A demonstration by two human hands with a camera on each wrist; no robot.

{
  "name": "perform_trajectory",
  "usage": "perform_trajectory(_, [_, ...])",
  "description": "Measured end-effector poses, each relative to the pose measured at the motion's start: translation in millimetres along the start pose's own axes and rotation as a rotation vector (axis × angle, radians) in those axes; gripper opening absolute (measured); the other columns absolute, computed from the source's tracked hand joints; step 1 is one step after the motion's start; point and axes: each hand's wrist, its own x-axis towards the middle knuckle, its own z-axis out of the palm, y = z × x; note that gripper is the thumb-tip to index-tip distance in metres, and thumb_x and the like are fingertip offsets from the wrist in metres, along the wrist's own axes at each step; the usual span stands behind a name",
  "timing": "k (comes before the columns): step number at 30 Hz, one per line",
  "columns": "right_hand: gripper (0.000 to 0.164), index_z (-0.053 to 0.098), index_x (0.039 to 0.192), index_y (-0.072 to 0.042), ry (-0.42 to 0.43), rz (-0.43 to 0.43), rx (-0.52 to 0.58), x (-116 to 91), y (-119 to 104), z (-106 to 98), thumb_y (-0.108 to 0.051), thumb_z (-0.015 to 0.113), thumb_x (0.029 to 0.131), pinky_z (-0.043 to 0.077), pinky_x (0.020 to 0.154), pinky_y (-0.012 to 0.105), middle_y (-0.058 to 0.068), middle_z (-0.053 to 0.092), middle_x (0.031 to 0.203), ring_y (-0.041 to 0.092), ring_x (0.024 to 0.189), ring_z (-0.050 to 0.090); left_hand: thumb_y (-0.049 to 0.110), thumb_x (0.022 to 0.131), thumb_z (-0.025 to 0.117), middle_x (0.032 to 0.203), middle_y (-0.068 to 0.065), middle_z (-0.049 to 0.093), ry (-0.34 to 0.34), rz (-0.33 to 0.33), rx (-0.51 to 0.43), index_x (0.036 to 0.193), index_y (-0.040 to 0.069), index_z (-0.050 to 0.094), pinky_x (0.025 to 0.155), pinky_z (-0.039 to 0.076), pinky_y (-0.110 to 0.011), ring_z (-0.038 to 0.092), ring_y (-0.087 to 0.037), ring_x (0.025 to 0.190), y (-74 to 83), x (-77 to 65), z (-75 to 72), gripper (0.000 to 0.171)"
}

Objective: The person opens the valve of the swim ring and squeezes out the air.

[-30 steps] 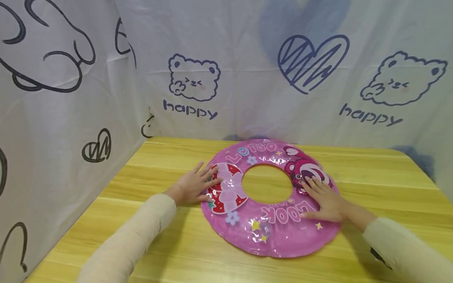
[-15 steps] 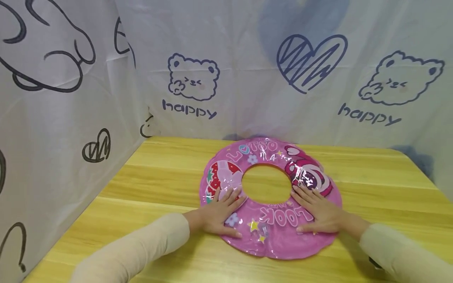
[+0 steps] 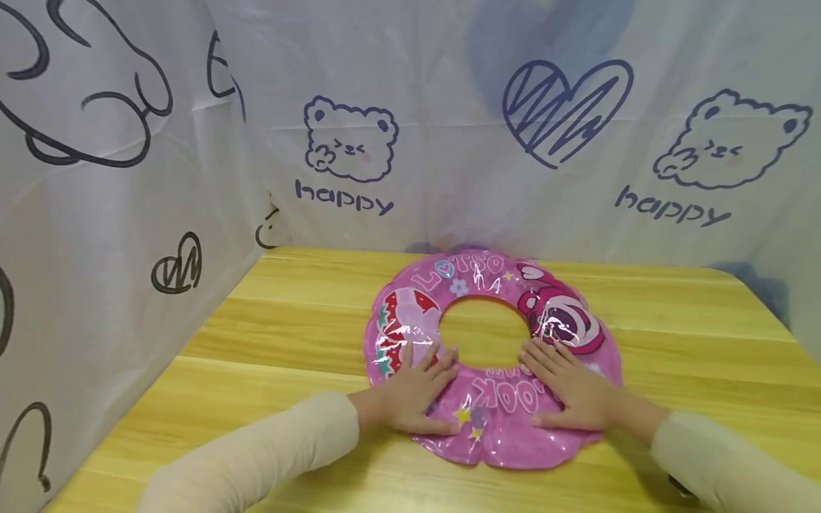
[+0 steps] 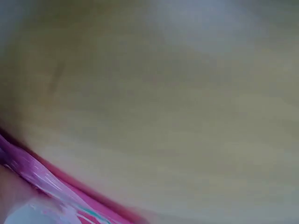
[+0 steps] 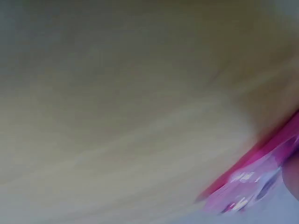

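A pink inflatable swim ring [image 3: 513,445] lies flat on the wooden table [image 3: 276,320], printed with a bear, strawberries, stars and lettering. My left hand [image 3: 413,392] rests on its near left part, fingers spread and pointing toward the centre hole. On the near right part lies my right hand [image 3: 577,388], fingers straight, tips at the hole's edge. The ring looks softly filled, with creases along its near rim. Each wrist view is blurred and shows mostly table, with a strip of the pink ring [image 4: 70,191] in the left one and another ring edge [image 5: 247,182] in the right.
A white cloth [image 3: 449,178] with drawn bears, hearts and "happy" lettering hangs behind the table. Another cloth wall [image 3: 128,214] runs along the left side. The ring's far edge lies close to the back cloth.
My left hand has moved from the ring's left edge toward the near side and inward. The right hand has shifted slightly inward and nearer. The near rim now looks more creased.
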Motion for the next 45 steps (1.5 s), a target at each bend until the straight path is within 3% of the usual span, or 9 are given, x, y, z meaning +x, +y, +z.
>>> perform_trajectory(7, [0.074, 0.031, 0.144, -0.005, 0.035, -0.102, 0.051, 12, -38, 3, -0.052, 0.05, 0.09, -0.017, 0.114, 0.025, 0.015, 0.034, 0.148, 0.035, 0.136, 0.031, 0.073, 0.08, 0.042, 0.156, -0.016, 0.011, 0.022, -0.112, 0.004, 0.149, 0.016, 0.022, 0.104, 0.004, -0.073, 0.002, -0.043, 0.142, 18.8, 8.4, 5.5, 0.092])
perform_trajectory(13, [0.062, 0.033, 0.145, -0.025, -0.059, -0.047, 0.126, 14, -46, 4, -0.05, 0.049, 0.091, 0.007, 0.108, 0.066, 0.007, 0.032, 0.151, 0.045, 0.135, 0.026, 0.075, 0.079, 0.041, 0.155, -0.018, 0.013, 0.029, -0.116, 0.057, 0.148, 0.028, 0.021, 0.101, 0.006, -0.075, 0.006, -0.046, 0.141, 21.7, 9.5, 5.8, 0.086])
perform_trajectory(16, [0.059, 0.034, 0.144, -0.028, -0.074, -0.047, 0.117, 16, -47, 3, -0.049, 0.048, 0.091, 0.016, 0.1, 0.073, 0.003, 0.034, 0.15, 0.046, 0.135, 0.026, 0.075, 0.079, 0.041, 0.155, -0.018, 0.013, 0.034, -0.115, 0.047, 0.148, 0.031, 0.022, 0.1, 0.006, -0.076, 0.007, -0.046, 0.141, 21.2, 9.5, 5.8, 0.084])
perform_trajectory(25, [0.056, 0.037, 0.143, -0.025, -0.043, -0.09, 0.041, 13, -49, 1, -0.048, 0.046, 0.093, 0.009, 0.106, 0.067, 0.001, 0.037, 0.149, 0.045, 0.133, 0.031, 0.076, 0.08, 0.037, 0.156, -0.016, 0.009, -0.005, -0.116, 0.082, 0.149, 0.03, 0.018, 0.103, 0.006, -0.073, 0.004, -0.044, 0.142, 19.3, 11.4, 9.0, 0.085])
perform_trajectory(31, [0.058, 0.034, 0.144, -0.023, 0.003, -0.11, 0.017, 9, -41, -6, -0.045, 0.048, 0.092, -0.023, 0.112, 0.029, 0.007, 0.036, 0.149, 0.043, 0.133, 0.031, 0.077, 0.08, 0.037, 0.156, -0.013, 0.013, 0.017, -0.068, 0.119, 0.15, 0.026, 0.014, 0.108, 0.007, -0.068, 0.012, -0.04, 0.142, 13.3, 9.2, 3.6, 0.09])
perform_trajectory(34, [0.061, 0.031, 0.146, -0.018, 0.008, -0.037, 0.057, 10, -29, -15, -0.042, 0.049, 0.093, -0.019, 0.113, 0.027, 0.014, 0.031, 0.15, 0.039, 0.14, 0.02, 0.072, 0.083, 0.039, 0.156, -0.014, 0.014, 0.075, -0.029, 0.124, 0.15, 0.021, 0.015, 0.108, 0.006, -0.067, 0.014, -0.041, 0.141, 1.1, 9.3, -2.9, 0.087])
perform_trajectory(37, [0.062, 0.028, 0.147, -0.013, 0.002, 0.087, 0.087, 14, -9, -25, -0.04, 0.047, 0.094, -0.008, 0.117, 0.042, 0.018, 0.025, 0.151, 0.037, 0.142, 0.012, 0.062, 0.089, 0.04, 0.155, -0.018, 0.012, 0.142, -0.025, 0.095, 0.15, 0.014, 0.017, 0.11, 0.008, -0.065, 0.012, -0.043, 0.141, -18.4, 12.5, -10.8, 0.08])
perform_trajectory(41, [0.063, 0.027, 0.146, -0.006, -0.012, 0.265, 0.114, 22, 24, -37, -0.039, 0.045, 0.096, 0.007, 0.112, 0.059, 0.022, 0.023, 0.151, 0.044, 0.139, 0.016, 0.053, 0.094, 0.039, 0.155, -0.022, 0.009, 0.186, -0.114, 0.03, 0.149, 0.01, 0.017, 0.113, 0.008, -0.059, 0.009, -0.044, 0.141, -47.9, 20.4, -19.2, 0.074])
perform_trajectory(45, [0.069, 0.022, 0.146, -0.002, -0.053, 0.416, 0.158, 26, 54, -38, -0.044, 0.043, 0.095, 0.006, 0.11, 0.063, 0.025, 0.018, 0.152, 0.047, 0.138, 0.013, 0.051, 0.094, 0.039, 0.155, -0.022, 0.01, 0.186, -0.216, -0.02, 0.149, 0.009, 0.017, 0.115, 0.007, -0.056, 0.008, -0.043, 0.142, -70.4, 27.2, -22.0, 0.072])
